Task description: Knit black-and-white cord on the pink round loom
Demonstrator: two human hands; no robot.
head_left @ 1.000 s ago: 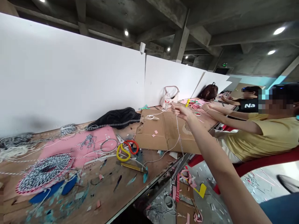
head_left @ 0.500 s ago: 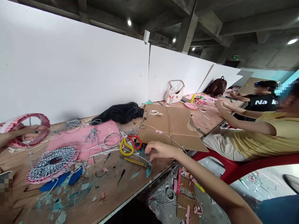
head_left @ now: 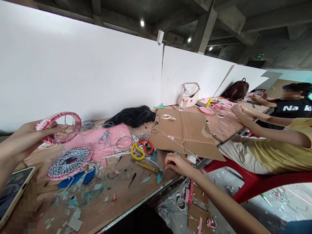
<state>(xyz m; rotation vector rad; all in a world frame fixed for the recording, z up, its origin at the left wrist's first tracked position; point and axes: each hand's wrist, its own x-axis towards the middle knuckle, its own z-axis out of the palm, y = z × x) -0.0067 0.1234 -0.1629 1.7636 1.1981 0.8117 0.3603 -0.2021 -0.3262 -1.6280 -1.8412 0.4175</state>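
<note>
My left hand (head_left: 32, 135) grips a pink-and-white ring (head_left: 78, 125) at the left, raised above the table. My right hand (head_left: 177, 164) is low near the table's front edge, its fingers closed on a thin black-and-white cord (head_left: 168, 170). Below the ring lies a round black-and-white coiled cord piece (head_left: 58, 164) with a pink rim. Yellow-and-red handled scissors (head_left: 138, 150) rest left of my right hand, and a yellow cutter (head_left: 146, 166) lies just beside its fingers.
A phone (head_left: 18, 191) is at the lower left. Flat cardboard (head_left: 195, 130), black cloth (head_left: 134, 117) and pink sheets (head_left: 122, 132) cover the table's back. A person in a yellow shirt (head_left: 275, 139) sits at the right on a red chair (head_left: 234, 172).
The view has turned slightly left. My left hand has brought the ring to the right and tilted it. My right hand has lowered and its fingers have closed on the cord.
</note>
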